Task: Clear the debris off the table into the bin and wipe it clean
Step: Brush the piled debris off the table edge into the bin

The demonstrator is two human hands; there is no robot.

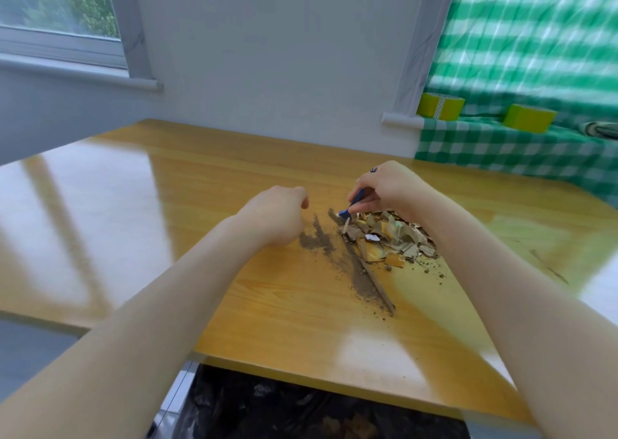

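Observation:
A heap of torn brown and gold paper scraps (391, 239) lies on the wooden table (167, 187), with a streak of grey-brown dirt (337, 258) and a thin stick (379, 288) to its left. My right hand (388, 187) hovers over the far edge of the heap and pinches a small blue object (352, 203) whose tip touches the dirt. My left hand (277, 214) rests on the table left of the dirt, fingers curled, holding nothing that I can see. A bin lined with a black bag (301, 405) stands under the table's near edge.
A green checked cloth (501, 147) covers a surface at the back right, with two yellow-green tape rolls (441, 106) on it. A window and sill are at the back left. Loose crumbs (431, 269) are scattered right of the heap.

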